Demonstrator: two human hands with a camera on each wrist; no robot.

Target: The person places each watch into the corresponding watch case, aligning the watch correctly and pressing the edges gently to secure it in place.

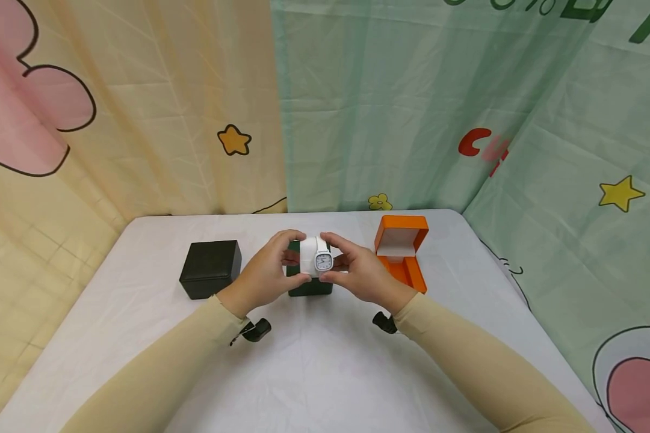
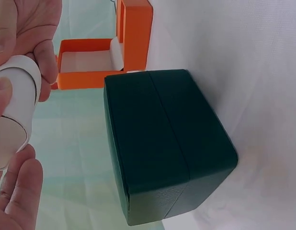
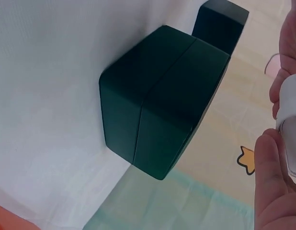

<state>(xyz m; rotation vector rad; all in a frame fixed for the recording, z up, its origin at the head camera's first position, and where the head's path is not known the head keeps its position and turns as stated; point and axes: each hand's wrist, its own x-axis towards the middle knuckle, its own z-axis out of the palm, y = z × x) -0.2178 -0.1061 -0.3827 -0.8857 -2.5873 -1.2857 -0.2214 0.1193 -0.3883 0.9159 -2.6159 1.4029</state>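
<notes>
A white watch [image 1: 324,261] with a square-rounded face is strapped round a white watch cushion [image 1: 307,256]. My left hand [image 1: 267,269] pinches the left end of the cushion between thumb and fingers. On the other end, my right hand [image 1: 367,275] grips the watch and cushion, thumb below and fingertips on top. They are held up in front of a closed dark green box [image 1: 310,290], which stands on the table. In the left wrist view the white cushion [image 2: 16,110] shows between both hands, its dial out of sight.
On the white-covered table [image 1: 314,373], a closed black box [image 1: 210,267] stands to the left. To the right is an orange box [image 1: 403,231] with its lid raised and a pale lining. Printed curtains [image 1: 357,108] hang behind the table.
</notes>
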